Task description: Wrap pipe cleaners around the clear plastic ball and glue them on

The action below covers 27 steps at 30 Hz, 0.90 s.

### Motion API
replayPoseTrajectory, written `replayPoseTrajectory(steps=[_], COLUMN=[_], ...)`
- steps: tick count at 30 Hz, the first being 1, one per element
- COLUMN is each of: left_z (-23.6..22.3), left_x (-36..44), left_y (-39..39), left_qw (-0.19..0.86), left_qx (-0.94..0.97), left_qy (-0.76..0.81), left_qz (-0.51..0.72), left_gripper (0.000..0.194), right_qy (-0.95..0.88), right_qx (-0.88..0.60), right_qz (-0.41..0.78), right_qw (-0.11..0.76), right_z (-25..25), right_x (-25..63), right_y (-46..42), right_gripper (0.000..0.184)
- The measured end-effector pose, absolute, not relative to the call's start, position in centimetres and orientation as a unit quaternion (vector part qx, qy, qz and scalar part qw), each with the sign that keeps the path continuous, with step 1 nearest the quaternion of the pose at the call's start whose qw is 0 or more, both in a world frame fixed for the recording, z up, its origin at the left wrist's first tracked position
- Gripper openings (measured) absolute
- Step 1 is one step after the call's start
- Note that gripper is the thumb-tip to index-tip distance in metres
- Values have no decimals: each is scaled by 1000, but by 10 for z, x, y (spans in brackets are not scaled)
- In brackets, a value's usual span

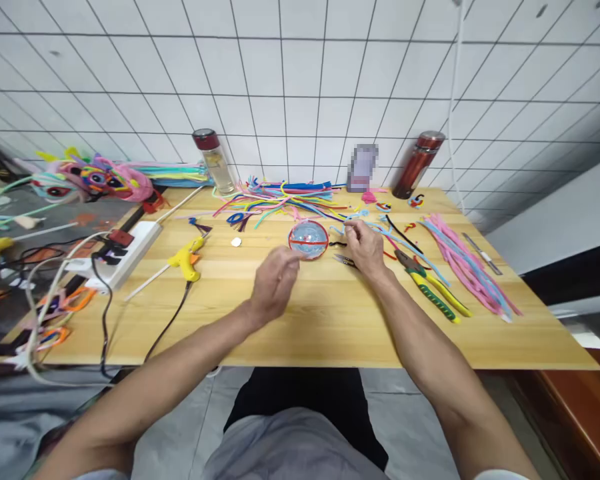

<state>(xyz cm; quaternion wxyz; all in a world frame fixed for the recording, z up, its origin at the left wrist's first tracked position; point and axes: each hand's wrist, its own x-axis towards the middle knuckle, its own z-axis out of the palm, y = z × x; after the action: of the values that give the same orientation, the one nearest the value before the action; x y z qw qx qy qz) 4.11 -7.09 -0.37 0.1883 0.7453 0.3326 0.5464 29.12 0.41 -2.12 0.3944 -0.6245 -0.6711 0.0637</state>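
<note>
A round light-blue disc (308, 235) with a red rim and a red strip across its middle lies on the wooden table (330, 320). Just to its lower left is my left hand (276, 283), closed, its fingertips curled out of sight. My right hand (366, 248) is closed in a pinch to the right of the disc, beside light-blue pipe cleaners (377, 228). What either hand holds, if anything, is hidden or too small to name. Small dark scissors or snips (345, 260) lie partly under my right hand. Green-and-yellow pliers (427, 287) rest near my right forearm.
A yellow glue gun (186, 260) and a white power strip (125, 257) with trailing cords are on the left. Behind the disc, colourful pipe cleaners (290, 200) are heaped. A glass bottle (215, 163) and a red flask (419, 165) stand at the back; pink pipe cleaners (460, 267) lie right.
</note>
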Motion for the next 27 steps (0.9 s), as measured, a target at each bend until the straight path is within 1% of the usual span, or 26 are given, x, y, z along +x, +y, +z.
replayPoseTrajectory(steps=[1, 3, 6, 8, 12, 18, 22, 27], left_z=[-3, -8, -25, -36, -48, -56, -57, -53], left_x=[37, 31, 30, 31, 33, 34, 34, 33], left_y=[-65, -51, -30, -20, -10, -4, -3, -4], left_qw=[187, 215, 290, 322, 366, 430, 438, 461], left_qx=[715, 641, 569, 554, 560, 573, 587, 607], left_qy=[369, 439, 517, 535, 520, 481, 473, 455], left_qz=[564, 591, 570, 550, 531, 505, 490, 460], left_gripper=[24, 24, 32, 39, 50, 67, 68, 71], right_qy=[-671, -666, -655, -657, -665, -664, -672, -671], right_qx=[-622, -616, -604, -593, -581, -558, -555, -562], right_qz=[64, 73, 113, 139, 160, 214, 240, 245], right_qw=[398, 414, 440, 443, 441, 449, 428, 417], right_z=[-19, -11, 7, 17, 20, -16, -30, -40], right_x=[290, 288, 285, 282, 275, 268, 270, 267], right_y=[4, 1, -5, -8, -10, -13, -18, -19], right_gripper=[34, 34, 34, 33, 36, 52, 57, 60])
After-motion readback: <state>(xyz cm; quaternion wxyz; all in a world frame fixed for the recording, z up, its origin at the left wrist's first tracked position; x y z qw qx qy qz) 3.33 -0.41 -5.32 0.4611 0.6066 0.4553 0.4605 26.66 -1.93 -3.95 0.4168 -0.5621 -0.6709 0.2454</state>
